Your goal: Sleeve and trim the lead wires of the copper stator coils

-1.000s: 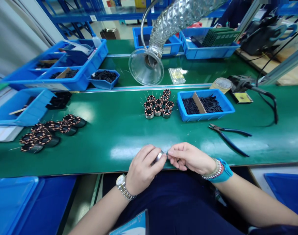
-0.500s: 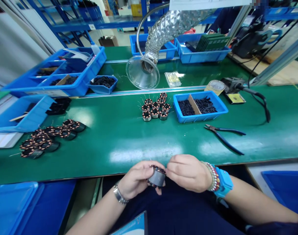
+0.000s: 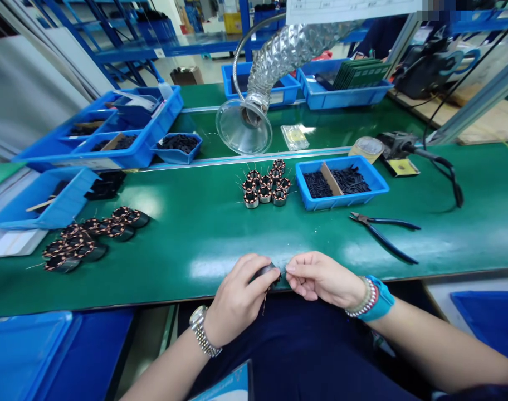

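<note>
My left hand [image 3: 240,294] is wrapped over a motor stator [image 3: 265,270] at the table's front edge, its fingers hiding most of the grey ring. A thin wire hangs down below that hand. Just right of the stator, my right hand [image 3: 323,279] has thumb and forefinger pinched together, the other fingers curled; whatever is between the tips is too small to make out. Ahead of my hands stands a group of small copper-wound stators [image 3: 264,192] with wire ends sticking up. Larger dark stators [image 3: 81,245] stand in a cluster on the left.
Cutting pliers [image 3: 381,234] lie right of my hands, below a blue divided box [image 3: 341,203] of short black tubes. A fume hood [image 3: 243,131] on a foil duct hangs over the back. Blue bins [image 3: 143,147] line the left; a tape roll [image 3: 367,147] sits at the right.
My left hand has turned over, its back now upward, tilting the stator and covering more of it. Both hands have risen slightly toward the table; the right has rolled, its pinch still beside the stator.
</note>
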Tool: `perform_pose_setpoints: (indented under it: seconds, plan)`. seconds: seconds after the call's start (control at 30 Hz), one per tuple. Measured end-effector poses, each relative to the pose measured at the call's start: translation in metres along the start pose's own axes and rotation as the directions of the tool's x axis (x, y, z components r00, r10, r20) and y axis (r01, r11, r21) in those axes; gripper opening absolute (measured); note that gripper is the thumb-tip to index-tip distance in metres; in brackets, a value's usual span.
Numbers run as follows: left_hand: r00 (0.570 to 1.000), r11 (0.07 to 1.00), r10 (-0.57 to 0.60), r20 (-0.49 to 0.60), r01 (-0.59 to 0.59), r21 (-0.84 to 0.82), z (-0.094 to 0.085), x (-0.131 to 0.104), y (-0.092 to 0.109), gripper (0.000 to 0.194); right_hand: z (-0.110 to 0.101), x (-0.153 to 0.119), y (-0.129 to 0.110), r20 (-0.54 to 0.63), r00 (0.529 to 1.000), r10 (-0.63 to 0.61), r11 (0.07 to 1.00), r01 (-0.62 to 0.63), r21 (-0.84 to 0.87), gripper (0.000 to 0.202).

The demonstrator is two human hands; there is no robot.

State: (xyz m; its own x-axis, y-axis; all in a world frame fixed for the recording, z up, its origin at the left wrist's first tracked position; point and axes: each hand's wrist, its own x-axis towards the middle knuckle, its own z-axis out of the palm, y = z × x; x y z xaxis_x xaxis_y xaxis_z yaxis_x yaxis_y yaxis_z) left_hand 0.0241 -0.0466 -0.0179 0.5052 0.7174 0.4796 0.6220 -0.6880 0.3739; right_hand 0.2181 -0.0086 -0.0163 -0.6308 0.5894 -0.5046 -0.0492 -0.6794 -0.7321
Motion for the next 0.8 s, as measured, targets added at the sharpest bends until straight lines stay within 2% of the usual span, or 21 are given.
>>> perform_pose_setpoints:
  seconds: [0.13,0.2,0.23,0.27,0.3,0.33,0.37,0.4,0.43,0.47,0.5,0.53,0.6,0.7,0.8]
  plan:
    - [1.000,1.000,0.018,0.000,-0.018,-0.002,-0.001,-0.001,-0.001,0.037,0.001,0.000,-0.001,-0.006,1.000,0.001,0.997,-0.001,-0.083,0.022]
    - [0.998,0.994,-0.057,0.011,0.058,-0.093,-0.002,0.001,-0.001,0.033,0.002,-0.001,0.000,-0.051,0.990,-0.134,0.956,0.116,-0.269,0.020]
    - [0.992,0.978,-0.126,0.031,0.129,-0.162,-0.002,0.002,-0.001,0.031,0.002,-0.001,0.001,-0.065,0.962,-0.267,0.882,0.217,-0.418,0.018]
    - [0.976,0.946,-0.206,0.068,0.216,-0.242,-0.002,0.003,-0.001,0.031,0.002,0.000,0.002,-0.040,0.903,-0.428,0.745,0.327,-0.581,0.016]
    - [0.949,0.891,-0.289,0.123,0.314,-0.327,-0.002,0.005,-0.001,0.033,0.001,0.000,0.004,0.033,0.812,-0.583,0.544,0.420,-0.726,0.015]
    - [0.913,0.819,-0.362,0.188,0.408,-0.404,-0.001,0.006,-0.002,0.035,-0.001,0.002,0.007,0.145,0.702,-0.698,0.310,0.478,-0.822,0.014]
    - [0.875,0.742,-0.414,0.251,0.484,-0.464,0.001,0.008,-0.004,0.036,-0.003,0.004,0.009,0.269,0.595,-0.757,0.085,0.497,-0.864,0.014]
    - [0.843,0.680,-0.448,0.299,0.538,-0.497,0.003,0.009,-0.005,0.036,-0.006,0.006,0.011,0.377,0.513,-0.771,-0.097,0.490,-0.866,0.015]
    - [0.822,0.651,-0.469,0.324,0.569,-0.503,0.006,0.010,-0.007,0.036,-0.010,0.009,0.014,0.457,0.465,-0.758,-0.225,0.471,-0.853,0.017]
    - [0.817,0.659,-0.481,0.319,0.577,-0.482,0.009,0.010,-0.010,0.037,-0.013,0.012,0.016,0.506,0.448,-0.737,-0.305,0.448,-0.840,0.018]
    - [0.823,0.697,-0.486,0.293,0.567,-0.438,0.012,0.010,-0.012,0.038,-0.016,0.015,0.017,0.528,0.452,-0.719,-0.344,0.428,-0.835,0.019]
    - [0.839,0.747,-0.480,0.257,0.544,-0.382,0.014,0.011,-0.015,0.039,-0.018,0.018,0.018,0.529,0.467,-0.709,-0.353,0.414,-0.839,0.019]
    - [0.872,0.826,-0.445,0.205,0.488,-0.283,0.017,0.011,-0.019,0.039,-0.020,0.021,0.019,0.481,0.498,-0.721,-0.295,0.407,-0.864,0.019]
    - [0.913,0.889,-0.350,0.209,0.394,-0.233,0.017,0.011,-0.022,0.037,-0.017,0.021,0.018,0.342,0.526,-0.779,-0.092,0.443,-0.892,0.014]
    - [0.935,0.931,-0.258,0.242,0.308,-0.197,0.016,0.012,-0.023,0.032,-0.010,0.019,0.018,0.219,0.582,-0.783,0.090,0.455,-0.886,0.014]
